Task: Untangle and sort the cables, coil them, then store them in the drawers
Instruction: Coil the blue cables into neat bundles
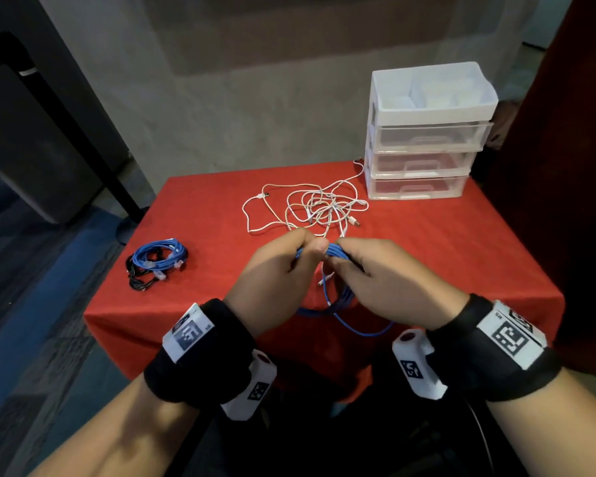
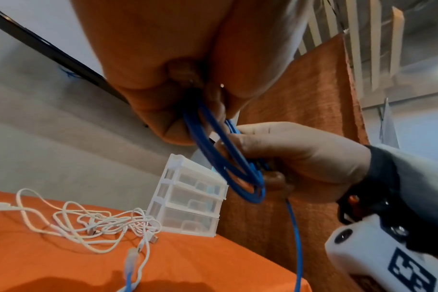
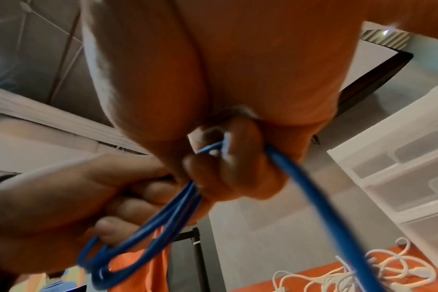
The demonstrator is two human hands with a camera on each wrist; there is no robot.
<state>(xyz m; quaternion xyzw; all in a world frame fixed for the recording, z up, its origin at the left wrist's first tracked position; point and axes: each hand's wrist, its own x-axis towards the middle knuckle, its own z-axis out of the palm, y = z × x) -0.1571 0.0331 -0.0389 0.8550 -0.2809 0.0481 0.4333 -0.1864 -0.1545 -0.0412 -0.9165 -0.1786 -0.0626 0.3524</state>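
Observation:
Both hands hold one blue cable (image 1: 338,297) above the near edge of the red table (image 1: 461,256). My left hand (image 1: 283,266) grips its coiled loops (image 2: 228,156), fingers curled round them. My right hand (image 1: 369,270) pinches the same blue cable (image 3: 303,189) right beside the left, and a loose length hangs down to the table edge. A tangle of white cables (image 1: 320,208) lies mid-table, also seen as white cables (image 2: 93,227) from the left wrist. A finished bundle of blue and black cables (image 1: 157,265) rests at the table's left. The white drawer unit (image 1: 424,139) stands at the back right.
The drawer unit has three clear drawers, all pushed in, and an open tray on top. A black stand (image 1: 83,132) rises off the table's left side. A dark red curtain (image 1: 572,201) hangs close on the right. Bare red cloth lies right of the hands.

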